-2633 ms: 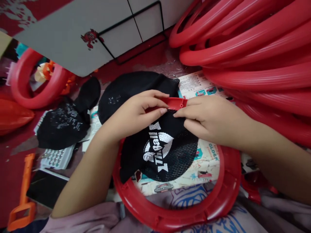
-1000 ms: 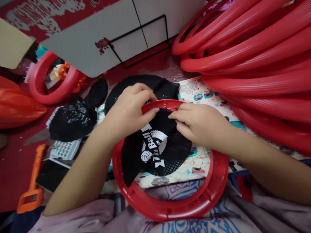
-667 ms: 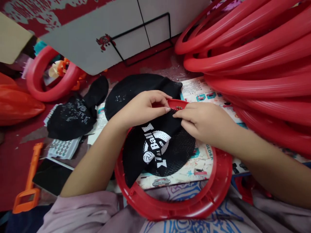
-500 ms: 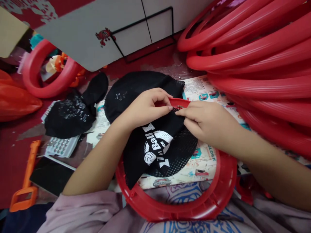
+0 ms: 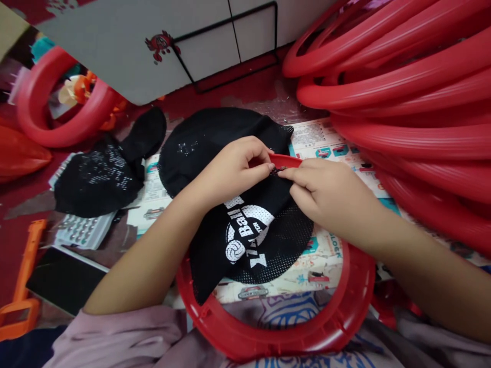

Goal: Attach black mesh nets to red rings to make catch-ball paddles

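Below, printed paper (image 5: pixel 326 138) is spread on a red floor (image 5: pixel 253 94) beside stacked red plastic hoops (image 5: pixel 402 87). Against a red plastic ring (image 5: pixel 345 317), black printed mesh (image 5: pixel 268 240) is pinched by left hand (image 5: pixel 230 174) and right hand (image 5: pixel 326 197).

Single view, worn on your head. You look forward and steeply down from your own eye level onto the work in your lap and the red surface beyond it. The framing is close. Your left hand (image 5: pixel 233 171) and right hand (image 5: pixel 326 197) meet near the picture's middle over the black mesh (image 5: pixel 253 230). The red ring (image 5: pixel 268 332) fills the near centre, its near arc just short of the bottom edge. Your sleeve (image 5: pixel 115 337) enters at the near left. The far edge takes in the grey board (image 5: pixel 126 51), the stacked red hoops (image 5: pixel 402 92) fill the right side, and the left edge cuts the orange handle (image 5: pixel 21 286). Heights are squeezed, so round things read as flattened ovals.
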Tool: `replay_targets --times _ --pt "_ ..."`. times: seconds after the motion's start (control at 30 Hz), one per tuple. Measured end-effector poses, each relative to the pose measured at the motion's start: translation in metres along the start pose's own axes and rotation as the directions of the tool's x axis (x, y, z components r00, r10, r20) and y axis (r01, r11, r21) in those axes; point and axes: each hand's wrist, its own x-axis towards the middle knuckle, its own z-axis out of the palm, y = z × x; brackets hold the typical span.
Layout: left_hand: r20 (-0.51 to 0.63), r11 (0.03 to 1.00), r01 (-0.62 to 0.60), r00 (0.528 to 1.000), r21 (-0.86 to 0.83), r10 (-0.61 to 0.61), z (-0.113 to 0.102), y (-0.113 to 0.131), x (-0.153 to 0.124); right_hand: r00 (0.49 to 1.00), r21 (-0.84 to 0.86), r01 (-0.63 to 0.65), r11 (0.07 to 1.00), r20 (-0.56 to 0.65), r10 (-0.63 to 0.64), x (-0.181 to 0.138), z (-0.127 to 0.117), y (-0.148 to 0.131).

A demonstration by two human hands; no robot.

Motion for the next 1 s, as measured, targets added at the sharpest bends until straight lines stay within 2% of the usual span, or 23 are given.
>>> replay_targets --times 0.1,0.23,0.33,0.43,0.6,0.7,0.77,0.9,1.0 --pt "-0.013 0.998 0.039 0.999 0.041 -0.039 0.002 0.001 0.001 1.000 -0.037 0.000 0.999 -0.006 0.000 0.000 0.003 -0.002" --pt "-0.081 0.983 0.132 0.989 0.129 -0.122 0.006 0.005 0.000 0.997 -0.234 0.024 0.972 -0.070 -0.041 -0.003 0.009 -0.010" --pt "-0.120 0.970 0.208 0.974 0.123 -0.194 0.006 0.009 0.000 0.994 -0.298 0.040 0.954 -0.085 -0.068 -0.003 0.011 -0.014" --pt "-0.115 0.960 0.266 0.960 0.087 -0.255 0.006 0.011 0.000 0.997 -0.275 0.017 0.961 -0.072 -0.038 0.000 0.011 -0.014" --pt "-0.115 0.961 0.272 0.957 0.039 -0.266 0.004 0.009 0.002 0.999 -0.218 -0.028 0.975 -0.043 0.019 0.004 0.004 -0.013" --pt "-0.129 0.963 0.270 0.955 0.001 -0.267 0.003 0.009 0.000 0.999 -0.137 0.000 0.991 0.039 0.005 0.000 -0.001 -0.015" --pt "-0.182 0.957 0.289 0.942 0.014 -0.282 0.001 0.009 -0.005 0.993 -0.058 0.030 0.998 0.114 -0.023 -0.004 -0.003 -0.016" --pt "-0.267 0.924 0.356 0.912 0.141 -0.311 -0.007 0.012 -0.022 0.981 0.011 0.069 0.998 0.179 -0.070 -0.010 0.001 -0.016" --pt "-0.224 0.861 0.376 0.923 0.343 -0.314 -0.019 0.017 -0.032 0.987 0.032 0.097 0.995 0.123 -0.101 -0.011 0.005 -0.014"
